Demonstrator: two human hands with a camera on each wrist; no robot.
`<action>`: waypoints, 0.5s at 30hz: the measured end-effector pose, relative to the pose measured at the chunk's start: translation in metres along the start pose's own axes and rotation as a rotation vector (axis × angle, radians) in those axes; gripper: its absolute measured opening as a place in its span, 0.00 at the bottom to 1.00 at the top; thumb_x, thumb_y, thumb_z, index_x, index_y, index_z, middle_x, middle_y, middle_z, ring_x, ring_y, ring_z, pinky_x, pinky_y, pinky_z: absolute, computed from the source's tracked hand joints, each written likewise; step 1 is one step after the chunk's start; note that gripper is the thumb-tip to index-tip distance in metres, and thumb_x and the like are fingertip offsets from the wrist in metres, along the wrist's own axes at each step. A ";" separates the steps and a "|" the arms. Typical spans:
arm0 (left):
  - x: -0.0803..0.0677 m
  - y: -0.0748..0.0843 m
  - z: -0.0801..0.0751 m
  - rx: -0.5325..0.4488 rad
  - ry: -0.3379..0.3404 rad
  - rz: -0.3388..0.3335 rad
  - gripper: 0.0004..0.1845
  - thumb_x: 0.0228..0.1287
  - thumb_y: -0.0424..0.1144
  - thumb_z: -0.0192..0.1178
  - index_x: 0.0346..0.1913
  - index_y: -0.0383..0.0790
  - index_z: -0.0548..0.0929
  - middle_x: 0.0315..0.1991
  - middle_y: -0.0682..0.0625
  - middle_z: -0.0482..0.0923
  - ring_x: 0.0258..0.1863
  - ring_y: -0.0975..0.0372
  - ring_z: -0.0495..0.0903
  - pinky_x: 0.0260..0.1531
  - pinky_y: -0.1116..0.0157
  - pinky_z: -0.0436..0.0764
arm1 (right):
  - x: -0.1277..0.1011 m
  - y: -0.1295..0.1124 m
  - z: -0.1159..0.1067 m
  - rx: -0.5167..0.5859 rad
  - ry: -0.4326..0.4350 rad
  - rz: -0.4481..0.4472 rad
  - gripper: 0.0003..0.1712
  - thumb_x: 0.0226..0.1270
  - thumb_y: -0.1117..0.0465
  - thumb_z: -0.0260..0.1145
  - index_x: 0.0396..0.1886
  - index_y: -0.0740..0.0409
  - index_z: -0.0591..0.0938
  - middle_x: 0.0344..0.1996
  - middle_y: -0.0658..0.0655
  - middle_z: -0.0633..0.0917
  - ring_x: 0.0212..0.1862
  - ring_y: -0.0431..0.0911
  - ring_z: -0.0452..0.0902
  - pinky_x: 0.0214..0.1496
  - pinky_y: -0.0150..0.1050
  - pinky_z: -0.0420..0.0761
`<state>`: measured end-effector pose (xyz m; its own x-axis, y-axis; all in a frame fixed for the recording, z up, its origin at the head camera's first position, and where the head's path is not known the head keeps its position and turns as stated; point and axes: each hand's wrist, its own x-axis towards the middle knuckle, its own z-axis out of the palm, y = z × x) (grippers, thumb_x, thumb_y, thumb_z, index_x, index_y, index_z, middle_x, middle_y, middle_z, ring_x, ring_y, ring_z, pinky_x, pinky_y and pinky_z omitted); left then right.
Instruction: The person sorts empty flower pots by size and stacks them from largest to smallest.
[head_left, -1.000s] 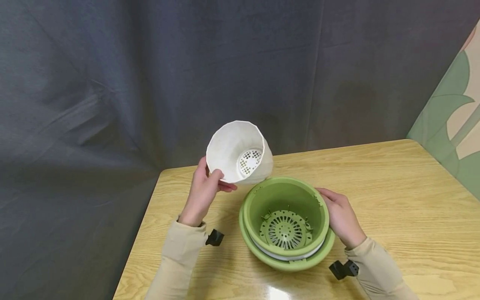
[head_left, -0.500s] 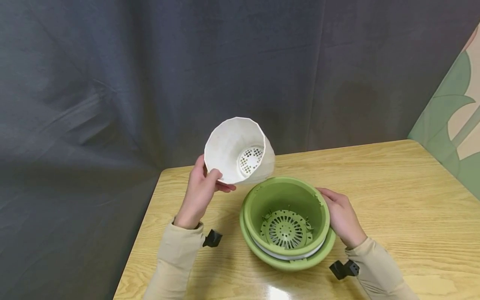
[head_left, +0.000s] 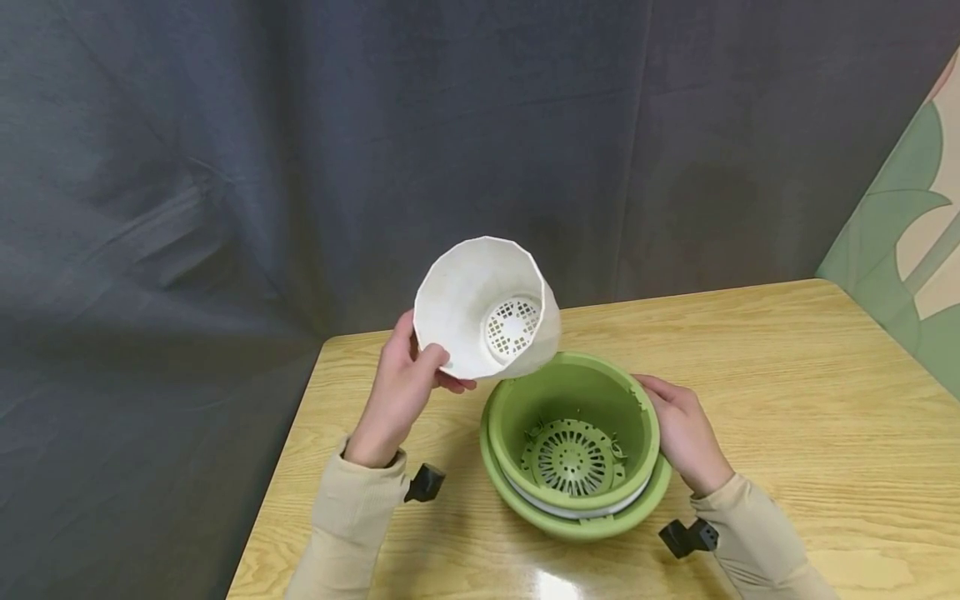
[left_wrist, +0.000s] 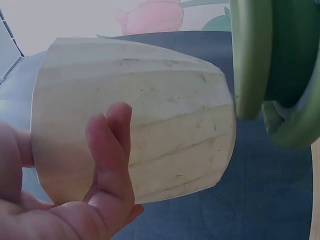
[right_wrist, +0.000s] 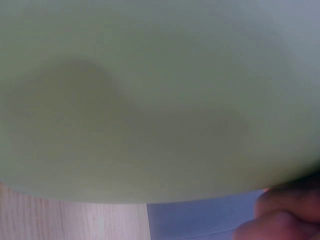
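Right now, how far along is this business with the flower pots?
Done so far: green pots sit nested on the table, steadied by the right hand. In hand: the left hand holds the white pot in the air, tilted beside the stack. Left, probably: setting it inside the green stack.

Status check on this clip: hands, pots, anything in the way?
Left hand holds white pot tilted in air above table. Right hand rests against green pot, nested in a second. Nothing between them.
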<state>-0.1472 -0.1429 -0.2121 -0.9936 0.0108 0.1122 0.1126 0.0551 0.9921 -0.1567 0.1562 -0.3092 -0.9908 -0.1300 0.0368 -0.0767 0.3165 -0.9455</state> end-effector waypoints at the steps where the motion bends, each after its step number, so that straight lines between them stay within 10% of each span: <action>1: -0.001 0.001 0.000 0.010 -0.006 -0.002 0.28 0.58 0.24 0.42 0.65 0.39 0.63 0.50 0.31 0.74 0.23 0.53 0.84 0.27 0.59 0.87 | 0.000 0.000 0.000 -0.001 0.000 0.001 0.27 0.79 0.54 0.42 0.63 0.66 0.74 0.56 0.66 0.81 0.46 0.23 0.75 0.50 0.21 0.77; 15: -0.008 0.009 0.005 0.087 -0.057 -0.002 0.29 0.59 0.24 0.44 0.66 0.42 0.65 0.48 0.34 0.75 0.23 0.50 0.84 0.25 0.55 0.87 | 0.001 0.001 0.001 -0.016 -0.003 -0.009 0.27 0.79 0.53 0.42 0.62 0.66 0.75 0.55 0.67 0.82 0.45 0.25 0.77 0.48 0.24 0.80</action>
<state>-0.1379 -0.1372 -0.2046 -0.9923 0.0672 0.1042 0.1129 0.1417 0.9834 -0.1580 0.1554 -0.3108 -0.9898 -0.1354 0.0444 -0.0874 0.3306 -0.9397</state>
